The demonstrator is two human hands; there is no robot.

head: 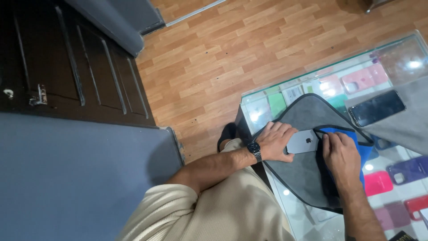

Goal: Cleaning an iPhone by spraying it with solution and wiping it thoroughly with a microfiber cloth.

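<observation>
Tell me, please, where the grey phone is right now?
In the head view it lies face down right of centre, the grey phone on the grey cloth atop the glass counter, between the left hand and right hand.

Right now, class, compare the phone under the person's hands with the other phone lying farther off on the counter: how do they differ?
The grey phone lies back up, pale and matt; the dark phone lies screen up, black and glossy. The grey phone is held by the left hand and touched by the right hand; the dark phone lies untouched. Both rest on grey cloth on the glass counter.
</observation>
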